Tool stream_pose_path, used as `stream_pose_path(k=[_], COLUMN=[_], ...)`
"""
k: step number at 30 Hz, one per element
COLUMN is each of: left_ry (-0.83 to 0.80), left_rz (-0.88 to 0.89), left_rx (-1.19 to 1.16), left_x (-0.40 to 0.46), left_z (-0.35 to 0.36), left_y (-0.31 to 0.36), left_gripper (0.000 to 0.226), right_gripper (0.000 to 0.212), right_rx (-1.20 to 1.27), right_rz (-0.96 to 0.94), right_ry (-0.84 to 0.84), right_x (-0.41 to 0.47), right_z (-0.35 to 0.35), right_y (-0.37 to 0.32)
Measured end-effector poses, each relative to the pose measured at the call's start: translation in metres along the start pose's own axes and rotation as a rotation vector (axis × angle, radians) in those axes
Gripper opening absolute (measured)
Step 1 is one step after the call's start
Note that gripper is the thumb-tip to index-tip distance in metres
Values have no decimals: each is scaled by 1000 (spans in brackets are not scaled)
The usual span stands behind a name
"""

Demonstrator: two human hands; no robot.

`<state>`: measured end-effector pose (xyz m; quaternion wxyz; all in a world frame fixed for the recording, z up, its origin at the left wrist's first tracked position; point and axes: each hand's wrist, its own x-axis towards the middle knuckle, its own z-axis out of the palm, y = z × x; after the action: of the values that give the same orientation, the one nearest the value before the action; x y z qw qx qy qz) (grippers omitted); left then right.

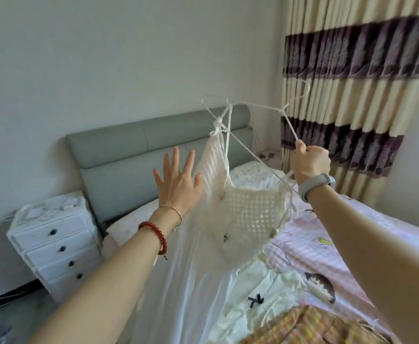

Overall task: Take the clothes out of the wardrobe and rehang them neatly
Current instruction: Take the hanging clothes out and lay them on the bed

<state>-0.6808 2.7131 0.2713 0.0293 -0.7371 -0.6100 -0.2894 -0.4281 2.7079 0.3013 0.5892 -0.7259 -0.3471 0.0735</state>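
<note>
At the right of the view, the right hand (311,161) is raised over the bed (367,234), its fingers curled tight around one end of a thin white hanger (255,107). From that fist the hanger runs up and to the left, tilted rather than level, with its hook (302,88) poking up in front of the striped curtain (357,70). A white crocheted top (245,209) hangs from the hanger by knotted straps and sags between the two hands.

The left hand (178,181) is held up just left of the top, fingers spread wide and holding nothing; its thumb side is close to the top's left edge, though contact cannot be told. The top therefore lies to the right of the free hand, which is the nearer one for straightening it, while the right hand carries the weight.

More pale clothes (265,301) and a checked garment (310,328) lie on the bed below. A white chest of drawers (54,244) stands to the left, beside the grey headboard (134,145).
</note>
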Motion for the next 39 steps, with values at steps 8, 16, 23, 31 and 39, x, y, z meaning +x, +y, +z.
stream_pose_path(k=[8, 16, 23, 31, 39], left_ry=[-469, -616, -800, -1008, -865], left_rz=[-8, -227, -50, 250, 197], left_rx=[11, -1, 158, 207, 326], left_x=[-24, -94, -127, -121, -129], left_z=[190, 309, 382, 470, 440], left_y=[11, -35, -51, -12, -48], left_gripper=[53, 63, 61, 57, 54], right_gripper=[42, 29, 26, 45, 61], right_rx=[-353, -373, -511, -969, -981], right_rz=[103, 169, 346, 78, -19], right_ry=[-171, -546, -493, -649, -809], right_x=[32, -45, -57, -40, -77], right_z=[46, 121, 143, 157, 153], right_y=[166, 307, 423, 467, 443])
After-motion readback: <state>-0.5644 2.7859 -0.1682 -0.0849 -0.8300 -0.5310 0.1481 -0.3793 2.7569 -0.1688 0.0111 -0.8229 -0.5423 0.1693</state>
